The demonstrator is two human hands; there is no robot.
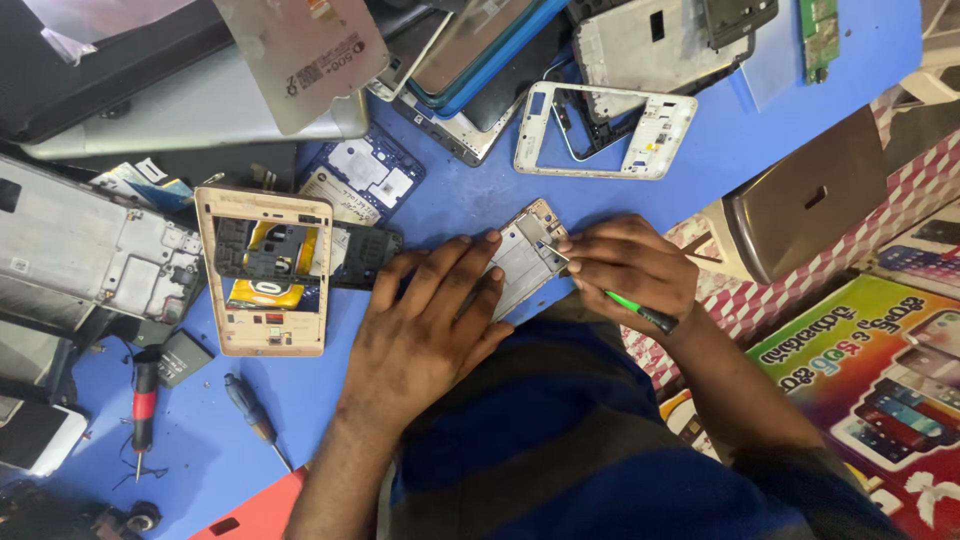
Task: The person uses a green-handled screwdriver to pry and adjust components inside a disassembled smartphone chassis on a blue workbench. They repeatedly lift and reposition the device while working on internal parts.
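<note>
A gold-edged phone frame with a grey metal inner plate [522,262] lies at the near edge of the blue table [470,195]. My left hand [432,325] lies flat over its lower part and presses it down. My right hand [630,268] grips a thin screwdriver with a green and black handle [628,306]. Its metal tip points at the upper right part of the frame.
A beige phone frame [265,272] with a yellow part lies left. A white frame [605,130], several phone panels and back covers crowd the far side. A red-handled screwdriver [145,402] and a dark one [250,408] lie near left. Colourful printed sheets [880,380] sit right.
</note>
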